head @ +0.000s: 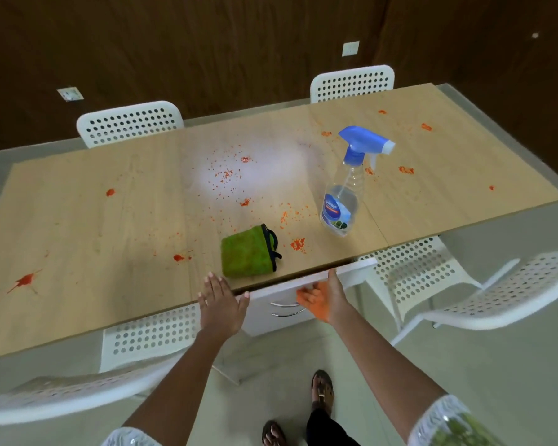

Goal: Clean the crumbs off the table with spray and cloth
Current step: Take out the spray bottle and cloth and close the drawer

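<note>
Orange crumbs (226,175) lie scattered over the light wood table (78,226), thickest near the middle, with smeared orange blotches toward the left and right ends. A green cloth (247,252) with a black edge and loop lies folded near the front edge, and a clear spray bottle (345,201) with a blue trigger head stands upright to its right, well apart from it; its label is too blurred to read fully. The left hand (221,304) is spread flat with straight fingers at the table's front edge, just beside the cloth and holding nothing. The right hand (322,299) is turned palm up, fingers loosely bent and empty, its palm and fingers coated in orange; it hovers before a white drawer unit (281,317) under the table, of which only 2 handles and part of the front show. 5 white perforated chairs (129,123) surround the table, most partly hidden or cut off.
</note>
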